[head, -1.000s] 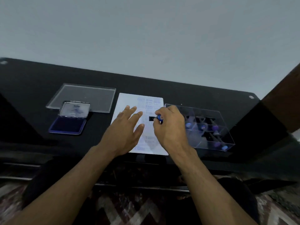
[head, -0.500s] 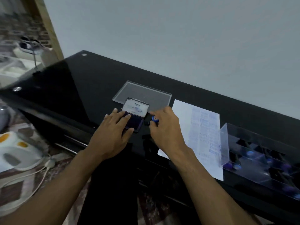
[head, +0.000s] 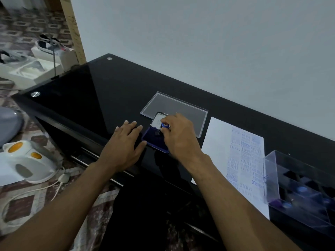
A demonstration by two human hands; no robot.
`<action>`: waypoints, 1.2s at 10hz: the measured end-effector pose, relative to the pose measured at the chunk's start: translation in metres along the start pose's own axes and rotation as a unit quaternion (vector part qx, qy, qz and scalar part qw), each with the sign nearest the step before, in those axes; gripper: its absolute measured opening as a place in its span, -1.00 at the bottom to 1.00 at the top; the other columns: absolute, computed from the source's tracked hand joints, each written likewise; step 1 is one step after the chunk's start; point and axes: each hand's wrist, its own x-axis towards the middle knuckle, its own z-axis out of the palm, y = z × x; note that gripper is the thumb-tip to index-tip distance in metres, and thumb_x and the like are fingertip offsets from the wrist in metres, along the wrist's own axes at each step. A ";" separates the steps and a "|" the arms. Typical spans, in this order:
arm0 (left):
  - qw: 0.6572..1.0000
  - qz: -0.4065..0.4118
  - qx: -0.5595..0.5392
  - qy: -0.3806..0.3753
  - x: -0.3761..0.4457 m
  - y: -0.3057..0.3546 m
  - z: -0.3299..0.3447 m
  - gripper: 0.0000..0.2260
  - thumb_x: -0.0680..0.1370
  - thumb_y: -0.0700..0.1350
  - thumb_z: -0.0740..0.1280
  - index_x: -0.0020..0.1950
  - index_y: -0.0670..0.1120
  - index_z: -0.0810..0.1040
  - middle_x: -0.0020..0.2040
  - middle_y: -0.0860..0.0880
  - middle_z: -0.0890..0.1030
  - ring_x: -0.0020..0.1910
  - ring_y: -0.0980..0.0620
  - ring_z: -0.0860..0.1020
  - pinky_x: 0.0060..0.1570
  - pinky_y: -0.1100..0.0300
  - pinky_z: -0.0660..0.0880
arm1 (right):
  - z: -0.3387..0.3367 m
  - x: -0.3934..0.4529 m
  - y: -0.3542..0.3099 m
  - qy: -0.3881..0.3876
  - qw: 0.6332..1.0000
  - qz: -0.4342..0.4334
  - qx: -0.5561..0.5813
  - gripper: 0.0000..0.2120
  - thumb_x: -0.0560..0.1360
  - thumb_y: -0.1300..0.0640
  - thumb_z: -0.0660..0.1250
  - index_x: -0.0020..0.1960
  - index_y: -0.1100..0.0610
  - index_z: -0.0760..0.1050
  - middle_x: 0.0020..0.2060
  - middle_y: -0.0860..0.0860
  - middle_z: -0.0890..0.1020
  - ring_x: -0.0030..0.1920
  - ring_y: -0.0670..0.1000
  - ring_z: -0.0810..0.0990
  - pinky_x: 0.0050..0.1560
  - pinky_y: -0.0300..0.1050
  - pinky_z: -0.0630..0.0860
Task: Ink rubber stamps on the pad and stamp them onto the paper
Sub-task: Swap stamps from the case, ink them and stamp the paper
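Inking now: right hand (head: pixel 178 136) pinches the blue-topped stamp (head: pixel 164 126) down on the pad (head: pixel 154 140). Left hand (head: pixel 125 142) lies flat beside it, while the paper (head: pixel 217 140), off past the right hand, carries many prints; more stamping is likely left.

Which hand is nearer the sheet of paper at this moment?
Right. The right hand holds a stamp over the ink pad, just left of the paper; the left hand lies flat beyond the pad.

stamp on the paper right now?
No. The right hand holds the stamp down on the ink pad, left of the paper.
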 end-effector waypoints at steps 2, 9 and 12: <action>0.999 0.020 0.041 0.010 -0.001 -0.006 0.011 -0.29 0.58 0.35 -0.06 0.59 -0.05 0.25 0.60 -0.10 0.23 0.62 -0.08 0.05 0.58 -0.11 -0.04 | 0.010 0.010 0.001 -0.036 0.999 0.000 -0.027 -0.83 0.56 0.17 0.35 0.11 0.19 0.63 0.06 0.08 0.61 -0.02 -0.04 0.55 0.06 -0.26 0.50; 0.997 0.016 0.070 0.043 -0.001 -0.006 0.019 -0.33 0.60 0.32 -0.05 0.56 -0.06 0.32 0.59 -0.11 0.27 0.61 -0.07 0.11 0.58 -0.13 0.04 | 0.013 0.013 0.001 -0.062 0.997 0.013 -0.043 -0.92 0.48 0.18 0.37 -0.07 0.16 0.61 -0.04 0.03 0.63 -0.11 -0.07 0.52 -0.04 -0.24 0.49; 0.996 0.017 0.074 0.043 -0.001 -0.005 0.019 -0.33 0.60 0.32 -0.05 0.56 -0.06 0.31 0.59 -0.10 0.27 0.62 -0.06 0.10 0.58 -0.13 0.05 | 0.015 0.015 0.002 -0.063 0.996 0.020 -0.059 -0.87 0.50 0.14 0.38 0.01 0.12 0.66 -0.02 0.01 0.66 -0.06 -0.05 0.60 -0.06 -0.28 0.47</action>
